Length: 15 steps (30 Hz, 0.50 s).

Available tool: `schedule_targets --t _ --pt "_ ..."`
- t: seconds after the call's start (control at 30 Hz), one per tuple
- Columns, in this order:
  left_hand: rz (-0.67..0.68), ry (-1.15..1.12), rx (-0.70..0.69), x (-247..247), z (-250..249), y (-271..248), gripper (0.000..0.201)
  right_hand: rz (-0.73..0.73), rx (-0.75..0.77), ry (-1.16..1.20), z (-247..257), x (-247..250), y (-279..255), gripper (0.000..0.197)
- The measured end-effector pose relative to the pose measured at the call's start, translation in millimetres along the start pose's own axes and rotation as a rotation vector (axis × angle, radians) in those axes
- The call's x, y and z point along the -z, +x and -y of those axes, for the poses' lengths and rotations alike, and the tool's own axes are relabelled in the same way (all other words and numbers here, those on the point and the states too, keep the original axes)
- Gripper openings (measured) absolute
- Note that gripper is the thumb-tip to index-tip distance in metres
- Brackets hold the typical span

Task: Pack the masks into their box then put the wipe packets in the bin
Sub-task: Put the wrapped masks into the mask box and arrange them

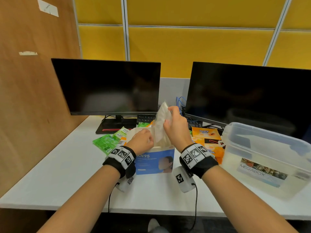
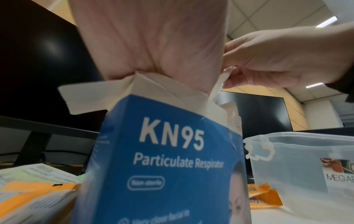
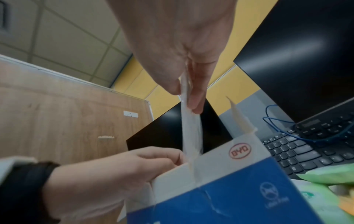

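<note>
The blue KN95 mask box (image 1: 154, 158) stands open on the white desk (image 1: 67, 174), between my hands. My left hand (image 1: 146, 140) grips the box's left top edge, its fingers curled over the flap (image 2: 91, 97). My right hand (image 1: 170, 115) pinches a flat stack of white wrapped masks (image 1: 161, 121) upright, its lower end inside the box opening (image 3: 193, 157). Green wipe packets (image 1: 107, 142) lie left of the box and orange ones (image 1: 206, 133) lie to its right. The clear plastic bin (image 1: 269, 148) sits on the desk's right side.
Two dark monitors (image 1: 107, 86) (image 1: 249, 96) stand at the back, with black keyboards (image 3: 298, 151) and a blue cable (image 1: 180, 101) between them. A wooden partition (image 1: 33, 81) closes off the left. The desk's front edge (image 1: 151, 211) is near my forearms.
</note>
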<state>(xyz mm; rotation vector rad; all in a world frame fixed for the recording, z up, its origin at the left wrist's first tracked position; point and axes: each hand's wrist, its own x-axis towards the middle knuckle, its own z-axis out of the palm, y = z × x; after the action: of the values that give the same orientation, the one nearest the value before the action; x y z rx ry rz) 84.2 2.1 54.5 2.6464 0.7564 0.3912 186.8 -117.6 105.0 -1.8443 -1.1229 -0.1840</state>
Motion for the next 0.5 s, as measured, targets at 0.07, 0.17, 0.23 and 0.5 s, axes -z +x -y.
schedule_targets --t 0.07,0.17,0.23,0.5 --pt "0.016 0.055 -0.001 1.1 -1.9 -1.2 0.027 -0.015 0.033 0.013 2.8 -1.9 -5.1 0.035" --pt "0.060 0.109 -0.027 3.4 -2.3 -1.0 0.049 -0.048 0.084 0.046 8.3 -4.0 -9.1 0.036" --pt "0.070 0.112 -0.007 2.2 -1.8 0.5 0.056 -0.035 0.119 -0.025 8.6 -6.5 -9.6 0.035" --pt "0.028 0.040 0.088 -2.3 0.7 2.0 0.054 0.244 0.081 -0.343 -2.8 -15.7 -12.0 0.033"
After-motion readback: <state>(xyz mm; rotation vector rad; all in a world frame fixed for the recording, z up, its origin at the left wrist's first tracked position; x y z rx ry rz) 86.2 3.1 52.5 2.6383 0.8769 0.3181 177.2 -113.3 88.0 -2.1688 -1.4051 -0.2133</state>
